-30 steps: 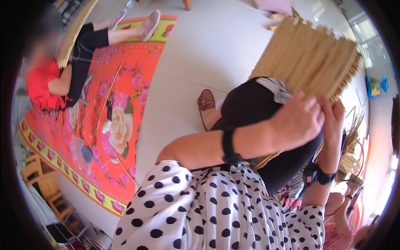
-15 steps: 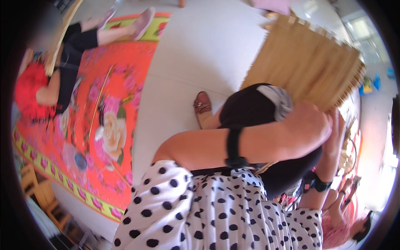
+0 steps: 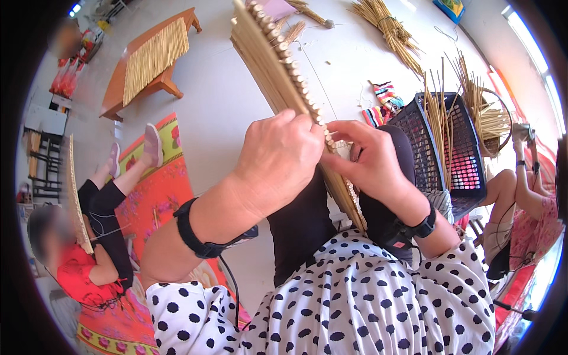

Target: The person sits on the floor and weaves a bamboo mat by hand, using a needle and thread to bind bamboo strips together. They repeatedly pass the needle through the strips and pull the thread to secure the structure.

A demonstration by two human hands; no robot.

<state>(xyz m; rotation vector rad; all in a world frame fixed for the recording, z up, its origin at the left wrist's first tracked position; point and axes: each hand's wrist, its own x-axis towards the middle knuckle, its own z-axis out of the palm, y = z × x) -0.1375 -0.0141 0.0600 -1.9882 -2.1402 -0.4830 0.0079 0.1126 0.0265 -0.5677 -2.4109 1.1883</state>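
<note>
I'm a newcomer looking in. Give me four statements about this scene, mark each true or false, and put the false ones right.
1. The left hand and right hand are at the edge of a brown panel of thin sticks. True.
2. The dark rectangular plastic mesh crate stands left of both hands. False: the crate stands to their right.
3. A flat tan stick mat lies on the low brown wooden table. True.
4. The co-worker at far left wears a blue top. False: the top is red.
</note>
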